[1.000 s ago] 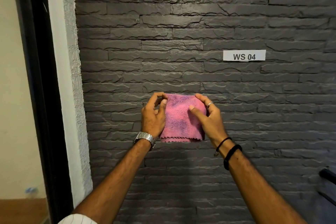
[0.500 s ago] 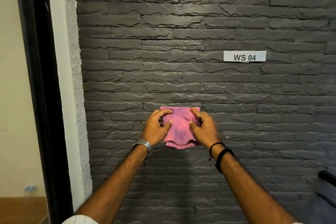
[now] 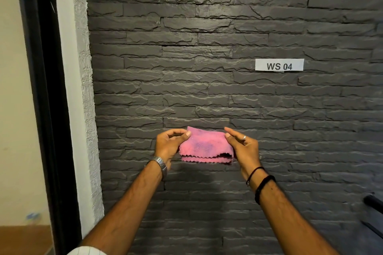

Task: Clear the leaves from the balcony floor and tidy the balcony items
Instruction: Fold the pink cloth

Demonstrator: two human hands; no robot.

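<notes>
Pink folded cloth (image 3: 205, 147) hangs in the air before the dark stone wall (image 3: 207, 47), pinched at its upper corners by the left hand (image 3: 169, 147) and right hand (image 3: 242, 147). White label (image 3: 279, 65) reads "WS 04". Since half a second ago the hands have moved apart, stretching the cloth wider.

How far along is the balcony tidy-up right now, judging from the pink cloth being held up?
Done: the pink cloth looks folded, with its scalloped edges stacked in layers. In hand: the left hand and right hand each pinch one side, holding it in front of the dark stone wall. Left: putting the cloth away. The floor and any leaves are out of view, so that part cannot be judged.
</notes>
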